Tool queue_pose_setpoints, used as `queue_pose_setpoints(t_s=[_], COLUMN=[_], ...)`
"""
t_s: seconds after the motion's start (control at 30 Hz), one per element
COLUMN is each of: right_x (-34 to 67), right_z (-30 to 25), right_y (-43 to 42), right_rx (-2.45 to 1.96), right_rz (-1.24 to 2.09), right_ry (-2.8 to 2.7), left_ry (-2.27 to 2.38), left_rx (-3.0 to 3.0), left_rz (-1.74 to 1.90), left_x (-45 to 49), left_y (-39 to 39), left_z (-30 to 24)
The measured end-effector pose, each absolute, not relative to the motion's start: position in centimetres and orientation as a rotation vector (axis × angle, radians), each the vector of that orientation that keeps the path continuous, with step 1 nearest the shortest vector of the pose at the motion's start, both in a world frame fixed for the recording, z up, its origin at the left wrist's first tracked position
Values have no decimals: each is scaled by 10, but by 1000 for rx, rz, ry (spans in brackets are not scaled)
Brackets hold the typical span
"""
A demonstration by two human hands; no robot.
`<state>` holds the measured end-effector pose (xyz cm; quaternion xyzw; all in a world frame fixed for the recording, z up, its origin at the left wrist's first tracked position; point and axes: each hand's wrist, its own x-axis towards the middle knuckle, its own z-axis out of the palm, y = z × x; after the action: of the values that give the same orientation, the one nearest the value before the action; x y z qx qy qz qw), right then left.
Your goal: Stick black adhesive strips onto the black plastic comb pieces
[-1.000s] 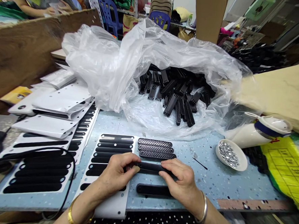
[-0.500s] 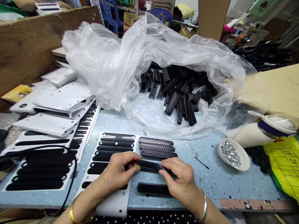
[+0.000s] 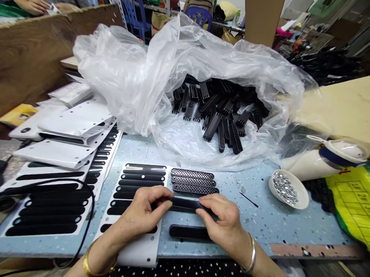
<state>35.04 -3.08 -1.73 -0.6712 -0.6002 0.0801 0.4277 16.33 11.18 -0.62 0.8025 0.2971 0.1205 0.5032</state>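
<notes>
A clear bag (image 3: pixel 164 70) of black parts (image 3: pixel 219 111) lies open beyond the hands, with a dish (image 3: pixel 290 191) of studs to the right and three perforated bars (image 3: pixel 193 181) just ahead. The left hand (image 3: pixel 143 213) and right hand (image 3: pixel 225 222) pinch opposite ends of a smooth black strip (image 3: pixel 185 204), fingers closed on it, just above the table (image 3: pixel 270 223), beside the sticker sheet (image 3: pixel 137 194); another strip (image 3: pixel 185 231) lies nearer.

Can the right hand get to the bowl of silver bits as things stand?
Probably yes: the bowl sits on bare table to the right of the right hand with nothing between, but that hand and the left hand hold a black strip.
</notes>
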Motion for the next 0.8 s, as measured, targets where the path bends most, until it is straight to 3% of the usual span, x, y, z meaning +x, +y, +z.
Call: queue_pose_setpoints(t_s=[0.8], right_x=[351], right_z=[-20], right_y=[-32], right_rx=[-1666], right_rz=[257], right_ry=[-1465], left_ry=[819], left_rx=[1830], left_rz=[255], left_x=[172], left_y=[109], left_z=[-9])
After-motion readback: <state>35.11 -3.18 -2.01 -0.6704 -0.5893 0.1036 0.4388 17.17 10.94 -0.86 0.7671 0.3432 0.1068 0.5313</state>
